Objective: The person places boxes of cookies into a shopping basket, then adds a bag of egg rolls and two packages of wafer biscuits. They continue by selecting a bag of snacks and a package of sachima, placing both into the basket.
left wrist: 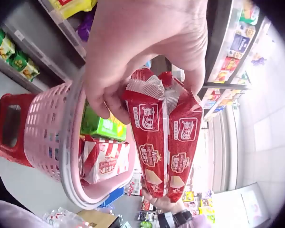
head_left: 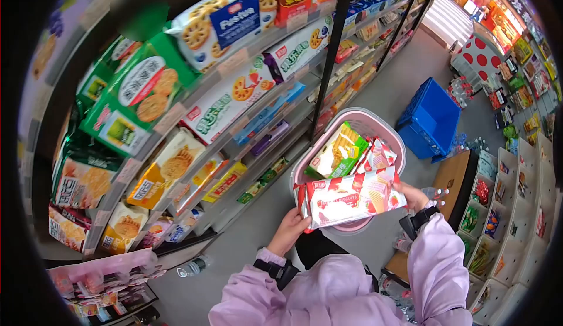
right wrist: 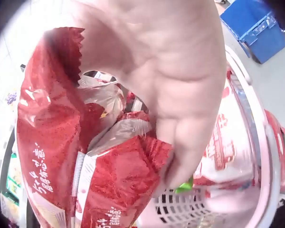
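A red and white wafer biscuit pack (head_left: pixel 355 199), printed with wafers and strawberries, is held level above a pink basket (head_left: pixel 301 166). My left hand (head_left: pixel 288 231) grips its left end, and my right hand (head_left: pixel 414 197) holds the opposite end. In the left wrist view the red back of the pack (left wrist: pixel 149 137) shows a seam down its middle. The right wrist view has my right fingers curled round the crimped end. Inside the basket lie a green and yellow snack pack (head_left: pixel 339 152) and a red and white striped pack (head_left: pixel 378 155), partly covered by the held pack.
Shelves of biscuits, among them a green pack (head_left: pixel 138 94) and a white and blue pack (head_left: pixel 226 21), line the left side. A blue crate (head_left: pixel 431 121) stands on the floor beyond the basket. White snack bins (head_left: pixel 510 209) run along the right.
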Demonstrator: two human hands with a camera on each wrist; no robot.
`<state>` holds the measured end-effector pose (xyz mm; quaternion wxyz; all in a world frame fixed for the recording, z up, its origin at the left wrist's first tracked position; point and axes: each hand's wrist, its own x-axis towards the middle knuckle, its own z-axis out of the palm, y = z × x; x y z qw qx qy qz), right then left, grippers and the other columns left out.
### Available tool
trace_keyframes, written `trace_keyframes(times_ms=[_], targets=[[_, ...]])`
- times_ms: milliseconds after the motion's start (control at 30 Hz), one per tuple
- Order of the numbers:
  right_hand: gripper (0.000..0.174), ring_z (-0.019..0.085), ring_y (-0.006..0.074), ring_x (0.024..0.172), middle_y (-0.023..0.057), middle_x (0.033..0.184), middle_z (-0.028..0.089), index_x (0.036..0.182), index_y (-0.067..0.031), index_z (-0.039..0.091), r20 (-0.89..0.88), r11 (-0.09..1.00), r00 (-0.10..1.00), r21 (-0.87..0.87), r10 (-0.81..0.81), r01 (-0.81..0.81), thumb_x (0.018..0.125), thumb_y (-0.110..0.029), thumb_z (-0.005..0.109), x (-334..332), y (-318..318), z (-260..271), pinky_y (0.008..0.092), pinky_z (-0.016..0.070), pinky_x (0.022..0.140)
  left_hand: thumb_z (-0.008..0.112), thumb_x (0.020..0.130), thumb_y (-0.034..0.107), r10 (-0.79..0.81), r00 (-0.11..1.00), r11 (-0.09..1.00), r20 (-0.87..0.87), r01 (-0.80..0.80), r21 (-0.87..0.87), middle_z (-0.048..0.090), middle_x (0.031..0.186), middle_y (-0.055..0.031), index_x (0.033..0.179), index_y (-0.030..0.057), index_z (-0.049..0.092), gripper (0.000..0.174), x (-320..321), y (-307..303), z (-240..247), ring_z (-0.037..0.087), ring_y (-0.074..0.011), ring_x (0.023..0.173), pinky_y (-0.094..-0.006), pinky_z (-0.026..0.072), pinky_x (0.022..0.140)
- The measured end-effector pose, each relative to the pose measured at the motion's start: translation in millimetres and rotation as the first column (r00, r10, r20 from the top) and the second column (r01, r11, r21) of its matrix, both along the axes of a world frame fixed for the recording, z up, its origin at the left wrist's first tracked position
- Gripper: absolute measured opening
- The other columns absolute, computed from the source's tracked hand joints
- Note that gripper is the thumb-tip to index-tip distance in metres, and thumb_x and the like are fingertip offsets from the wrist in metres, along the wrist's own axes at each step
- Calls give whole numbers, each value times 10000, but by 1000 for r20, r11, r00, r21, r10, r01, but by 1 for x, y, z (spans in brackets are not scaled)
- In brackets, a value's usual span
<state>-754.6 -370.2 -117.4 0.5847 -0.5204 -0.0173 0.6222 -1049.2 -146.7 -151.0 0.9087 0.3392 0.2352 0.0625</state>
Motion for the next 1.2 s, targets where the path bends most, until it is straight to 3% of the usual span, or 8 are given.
trace_keyframes(times_ms=[133,300,633,733,867,967,1067,1200], targets=[[464,597,200,952,114,1086,596,1137,4,522,-26,985,994,-141,-103,99,791,-275,655,68,2,-13,348,467,874,562,849,86,41,997,972,61,-26,-233,468,1192,-83,1263,53,335,474,58,-23,-21,480,-181,1096,-336,419,913],[520,599,225,948,141,1086,593,1148,10,498,-110,983,988,-163,-105,86,784,-329,649,136,14,-32,369,458,882,581,830,55,1,1000,954,5,1,-298,437,1206,-77,1284,102,308,532,101,-46,-44,453,-184,1120,-367,415,926],[500,580,196,977,123,1098,591,1155,-2,513,-58,892,949,-327,311,-312,778,-299,652,207,56,-44,337,424,900,633,800,101,-222,972,948,-82,195,-253,464,1149,-39,1307,86,280,618,130,-75,-76,454,-130,1067,-287,388,890],[483,577,182,974,114,1079,598,1154,-8,518,-120,827,903,-368,412,-426,785,-290,648,218,73,-47,321,427,893,650,789,137,-160,986,958,-54,142,-248,467,1124,-33,1304,65,285,635,136,-80,-72,451,-107,996,-264,387,845],[529,565,158,977,104,1102,581,1186,2,490,-65,733,853,-479,518,-483,785,-302,655,197,106,-20,282,427,878,670,772,157,-164,986,962,-41,150,-229,482,1093,-29,1264,47,347,598,141,-76,-72,467,-91,924,-240,403,787],[571,555,156,993,118,1123,568,1195,20,474,-18,699,799,-473,602,-537,780,-326,659,196,112,-21,281,420,887,680,760,160,-381,916,918,-124,360,-165,508,1070,-38,1233,35,384,572,142,-62,-73,500,-101,924,-241,432,774],[606,534,156,1006,124,1135,553,1193,58,456,114,701,746,-459,656,-546,784,-344,650,206,106,-26,276,400,890,684,753,158,-434,890,900,-139,418,-126,525,1043,-41,1235,32,383,582,145,-58,-73,518,-101,904,-236,449,757],[632,520,180,1013,142,1137,544,1196,85,437,417,690,551,-480,723,-541,780,-341,649,195,102,-7,278,391,879,674,761,144,-269,953,940,-136,229,-253,521,1064,-47,1238,39,384,568,140,-59,-66,505,-97,916,-238,438,782]])
